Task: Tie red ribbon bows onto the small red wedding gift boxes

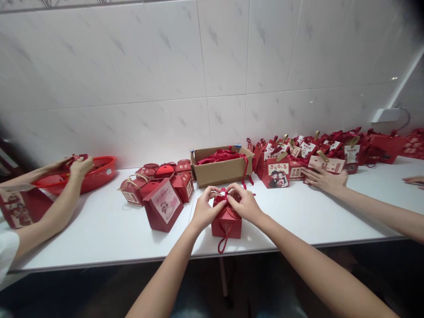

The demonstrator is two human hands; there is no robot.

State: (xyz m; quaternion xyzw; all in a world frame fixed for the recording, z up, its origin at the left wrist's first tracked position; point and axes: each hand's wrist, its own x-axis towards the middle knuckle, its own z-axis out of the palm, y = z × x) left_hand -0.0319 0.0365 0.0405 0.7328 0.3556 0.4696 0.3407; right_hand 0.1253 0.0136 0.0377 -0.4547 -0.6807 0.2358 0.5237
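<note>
A small red gift box (227, 226) stands upright near the table's front edge, with a twisted red cord loop (225, 240) hanging down its front. Both my hands are at its top. My left hand (207, 206) pinches the box's top closure from the left, thumb and fingertips together. From the right, my right hand (243, 203) pinches at the same spot, its thumb close to the other. Between the fingertips a bit of red ribbon (225, 194) shows; its exact shape is partly hidden by my fingers.
Behind the gift box stands a cardboard box (220, 174) of red ribbons. Several red boxes (164, 205) are at left, many printed gift bags (278, 172) at right. A co-worker's hands (81, 167) work over a red basket (107, 170); another person's hand (326, 179) touches a bag.
</note>
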